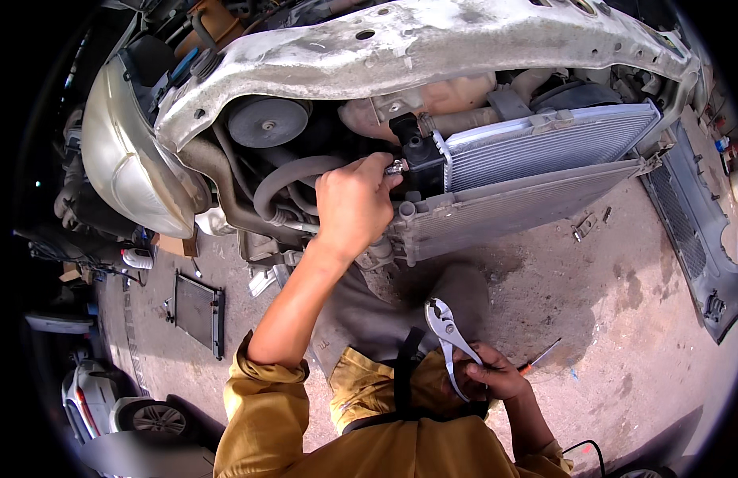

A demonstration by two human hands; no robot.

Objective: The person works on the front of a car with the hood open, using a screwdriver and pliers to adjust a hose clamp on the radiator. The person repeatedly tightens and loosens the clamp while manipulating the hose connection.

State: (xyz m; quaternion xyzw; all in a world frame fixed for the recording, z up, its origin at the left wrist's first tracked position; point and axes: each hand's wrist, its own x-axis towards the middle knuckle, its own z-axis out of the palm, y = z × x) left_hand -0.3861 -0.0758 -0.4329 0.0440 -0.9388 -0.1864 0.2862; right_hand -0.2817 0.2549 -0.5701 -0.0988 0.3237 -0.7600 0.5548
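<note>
At the black end tank (424, 151), a metal fitting (396, 167) is being pinched by the left hand (353, 203), apparently for control. Pliers (448, 329) are being gripped low by the right hand (498, 374), seemingly keeping access clear.

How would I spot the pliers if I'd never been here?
From the pale metal beam across the top, look down past the radiator to the right hand. It holds silver pliers. Their forked shape sets them apart from the orange-handled screwdriver nearby.

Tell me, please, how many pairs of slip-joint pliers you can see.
1: the slip-joint pliers held in the right hand; others may be hidden in the dark surroundings.
</note>
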